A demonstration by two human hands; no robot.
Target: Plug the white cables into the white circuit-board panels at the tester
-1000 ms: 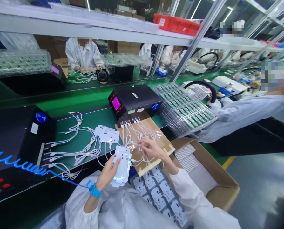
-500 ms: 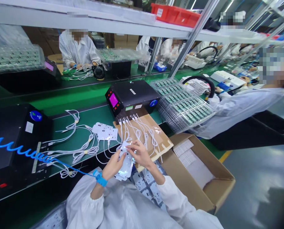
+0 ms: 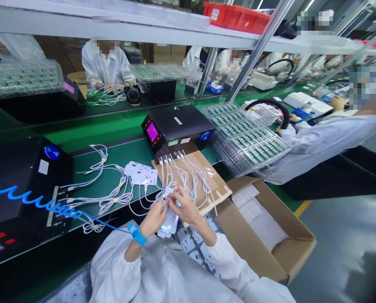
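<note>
Right hand has left the cables for the white board — left hand holds it, right's grip unclear — likely two-handed work now.

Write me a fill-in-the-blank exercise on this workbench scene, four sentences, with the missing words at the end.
1. The left hand grips a white circuit board, and the wrist strap on that arm is ____.
2. From the middle black box, white cables run over a flat sheet of ____.
3. The open carton stands on the person's ____ side.
4. The plastic bin on the overhead shelf is ____.

Missing words: blue; cardboard; right; red.
</note>
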